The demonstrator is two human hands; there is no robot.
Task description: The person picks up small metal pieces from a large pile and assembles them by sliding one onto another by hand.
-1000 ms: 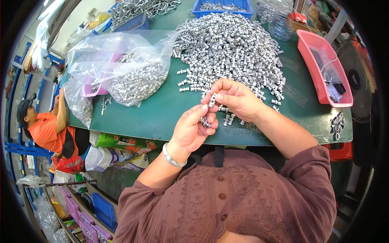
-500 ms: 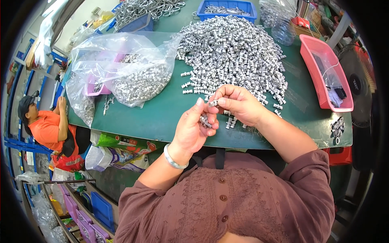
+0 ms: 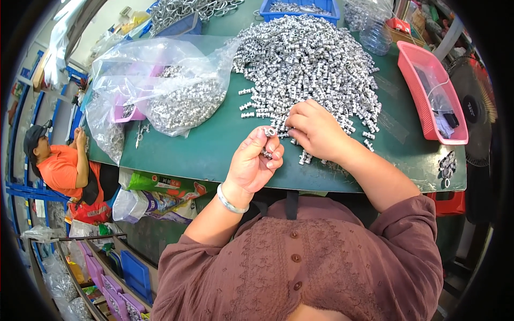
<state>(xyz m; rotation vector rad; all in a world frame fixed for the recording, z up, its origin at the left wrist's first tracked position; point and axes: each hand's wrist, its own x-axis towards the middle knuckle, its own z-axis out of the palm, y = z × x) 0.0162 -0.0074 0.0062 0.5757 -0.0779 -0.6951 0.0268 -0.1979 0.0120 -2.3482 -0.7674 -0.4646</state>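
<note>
While the left hand [image 3: 254, 163] pinches one small silver fitting [image 3: 270, 131] at its fingertips, more pieces sit in its curled palm.

Right hand [image 3: 316, 131] lies fingers-down at the near edge of the big heap of silver fittings [image 3: 308, 59], closed on some; cannot tell how many. Green surface [image 3: 214, 144] below; clear bag of parts [image 3: 171, 96] to the left, pink tray [image 3: 436, 99] far right. Risk, as I judge it: the pinched piece is held only at its tip and could slip; loose strays near the surface edge could roll off.
</note>
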